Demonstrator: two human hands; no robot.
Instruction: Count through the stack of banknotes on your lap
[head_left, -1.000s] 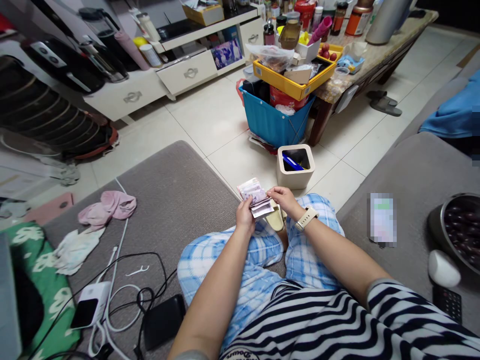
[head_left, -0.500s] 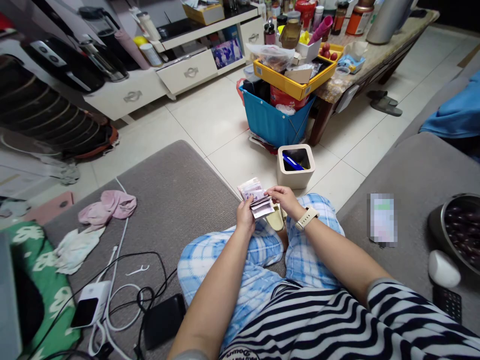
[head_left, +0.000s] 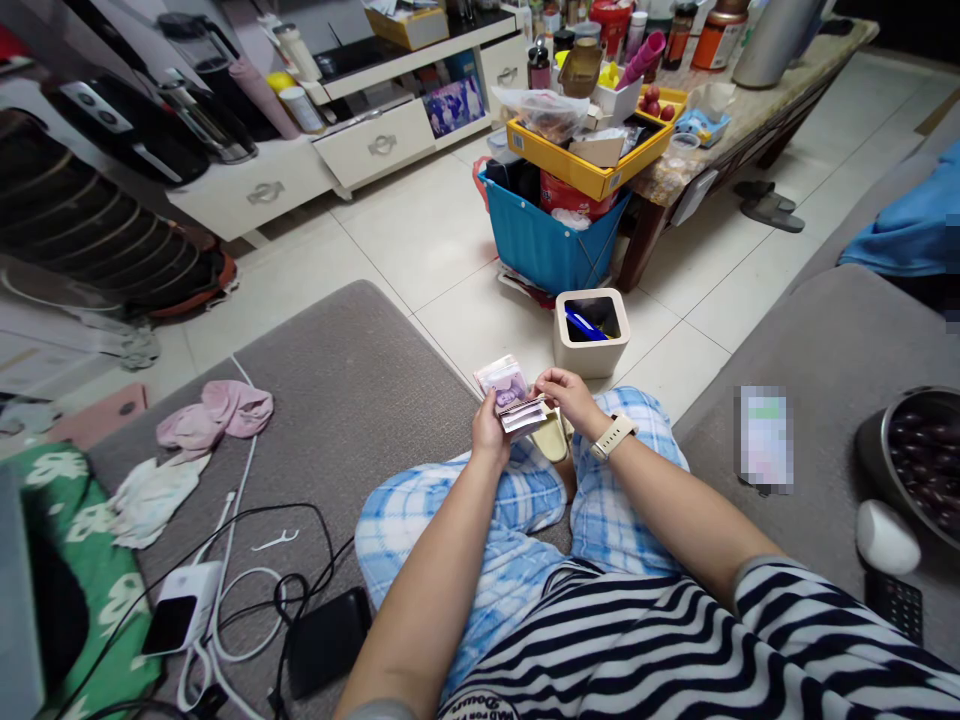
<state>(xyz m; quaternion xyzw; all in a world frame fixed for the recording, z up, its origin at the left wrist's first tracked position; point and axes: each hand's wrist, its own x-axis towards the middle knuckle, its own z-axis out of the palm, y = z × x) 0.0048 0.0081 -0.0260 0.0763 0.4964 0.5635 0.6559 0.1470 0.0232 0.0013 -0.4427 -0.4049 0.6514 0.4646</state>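
Observation:
A stack of purplish banknotes (head_left: 504,384) is folded over in my left hand (head_left: 489,428), whose thumb presses on top of the notes. The near part of the stack bends toward me and shows pale edges. My right hand (head_left: 568,396), with a beige watch (head_left: 615,437) on the wrist, is closed at the right edge of the notes, thumb and fingertips pinching there. Just below the notes, a pale yellow slipper (head_left: 551,437) shows between my knees.
Beyond my hands a beige bin (head_left: 592,355) stands on the tiled floor, in front of a blue basket (head_left: 555,235). Cables and a black power bank-like block (head_left: 328,642) lie on the grey sofa to my left. At right are a blurred-out rectangle (head_left: 765,438) and a pot (head_left: 877,450) of dark fruit.
One banknote has been folded down toward me, so a note with a portrait now shows on top. My right hand has shifted slightly; my left hand keeps its hold.

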